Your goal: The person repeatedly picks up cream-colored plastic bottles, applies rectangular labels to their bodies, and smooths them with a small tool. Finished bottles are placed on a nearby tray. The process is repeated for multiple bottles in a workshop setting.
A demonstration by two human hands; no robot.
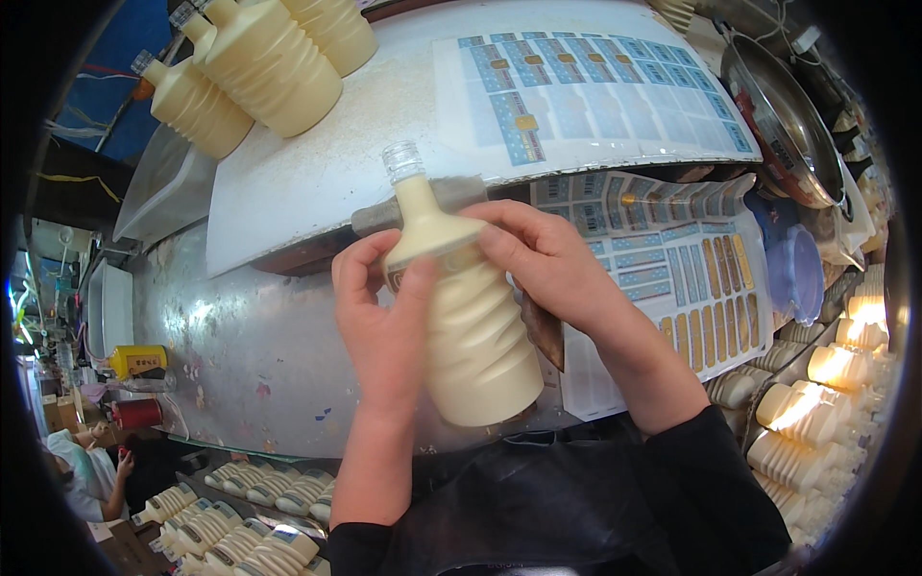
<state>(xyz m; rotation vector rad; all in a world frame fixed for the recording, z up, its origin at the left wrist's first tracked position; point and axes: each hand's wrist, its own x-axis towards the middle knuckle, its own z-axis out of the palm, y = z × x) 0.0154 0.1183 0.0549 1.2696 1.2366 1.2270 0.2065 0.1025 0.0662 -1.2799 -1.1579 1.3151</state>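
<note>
Cream bottle: ribbed plastic-looking body (480, 360) with a clear threaded neck, held in front of the person's chest near the table edge, neck tilted away and a bit left. Can't really tell if its base touches anything.
Shoulder band: greyish strip (444, 259) across the bottle just under the neck slope, partly covered by fingers. Looks like a label, but it's too blurry there to swear to it.
Left hand: gripping the bottle's left shoulder (379, 293), thumb on the front over the band, fingers curled round the side.
Right hand: on the other shoulder (557, 264), thumb pressed to the front, fingers over the top. So both hands are on the same bottle.
Work surface: scuffed metal table (240, 355), with a raised white board (375, 120) beyond the bottle.
Stickers: one blue-and-gold sheet (595, 101) on the board, with more sheets (672, 288) right of the hands.
Other bottles: three cream ones (279, 77) on the board at upper left, rows of them lower left (235, 542) and along the right (802, 413).
Odds and ends: metal pan (783, 120) and purple tub (797, 274) at right, yellow container (139, 362) at far left.
</note>
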